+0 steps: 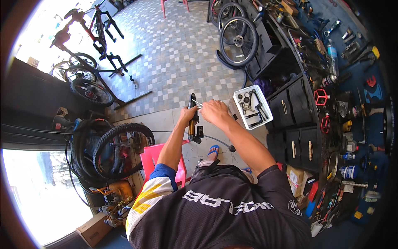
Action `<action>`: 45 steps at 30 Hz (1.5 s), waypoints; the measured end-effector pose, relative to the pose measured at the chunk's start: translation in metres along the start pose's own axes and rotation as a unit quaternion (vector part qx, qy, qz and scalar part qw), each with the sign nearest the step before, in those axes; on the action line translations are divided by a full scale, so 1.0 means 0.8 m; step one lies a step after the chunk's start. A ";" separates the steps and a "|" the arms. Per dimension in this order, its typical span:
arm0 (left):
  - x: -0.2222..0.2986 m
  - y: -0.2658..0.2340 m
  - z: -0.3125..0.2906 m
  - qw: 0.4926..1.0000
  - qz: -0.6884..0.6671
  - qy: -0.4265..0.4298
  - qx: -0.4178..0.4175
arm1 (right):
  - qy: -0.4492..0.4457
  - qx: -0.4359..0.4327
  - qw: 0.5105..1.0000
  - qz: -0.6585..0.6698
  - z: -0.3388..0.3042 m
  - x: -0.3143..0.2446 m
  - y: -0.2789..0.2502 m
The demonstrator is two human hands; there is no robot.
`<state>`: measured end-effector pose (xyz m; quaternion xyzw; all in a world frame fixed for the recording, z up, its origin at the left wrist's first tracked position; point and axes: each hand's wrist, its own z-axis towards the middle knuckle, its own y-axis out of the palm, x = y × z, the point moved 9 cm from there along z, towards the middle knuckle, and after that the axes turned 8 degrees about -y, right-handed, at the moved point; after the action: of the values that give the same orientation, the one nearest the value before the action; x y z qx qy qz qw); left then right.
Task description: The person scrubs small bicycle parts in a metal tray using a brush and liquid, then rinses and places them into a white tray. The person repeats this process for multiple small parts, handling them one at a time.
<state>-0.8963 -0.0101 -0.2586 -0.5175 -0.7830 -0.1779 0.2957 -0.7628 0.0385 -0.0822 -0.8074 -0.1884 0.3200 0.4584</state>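
Observation:
My left hand (188, 113) is wrapped around the upper part of a bicycle rear shock (191, 128), which stands roughly upright in front of me. Its body is gold and black, with a black fitting at its lower right side. In my right hand (214, 111) is a slim silver tool (196, 102), its end close to the top of the shock. The fingers hide much of that tool, and I cannot tell its exact kind or whether it touches the shock.
Right of my hands, a white plastic basket (265, 106) holds dark bike parts. Black drawers (296, 128) and a tool-covered bench stand beyond. A pink plastic chair (151, 154) and tyres (101, 153) are at left. Farther off are a bike frame (97, 37) and a wheel (238, 40).

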 end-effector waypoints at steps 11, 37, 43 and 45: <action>0.014 -0.035 0.020 0.974 0.175 0.085 0.117 | -0.021 0.024 0.999 0.020 0.028 -0.006 0.007; 0.017 -0.040 -0.016 0.998 0.037 0.046 0.022 | -0.019 0.040 0.999 -0.024 0.028 -0.003 -0.020; 0.008 -0.042 -0.017 0.998 0.025 0.048 0.008 | -0.033 0.074 0.996 -0.045 0.026 -0.014 -0.035; 0.009 -0.042 -0.021 0.999 0.014 0.047 0.003 | -0.032 0.062 0.997 -0.029 0.023 -0.016 -0.039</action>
<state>-0.9242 -0.0283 -0.2406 -0.5182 -0.7617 -0.1952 0.3363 -0.7855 0.0584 -0.0577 -0.7609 -0.2057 0.3432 0.5107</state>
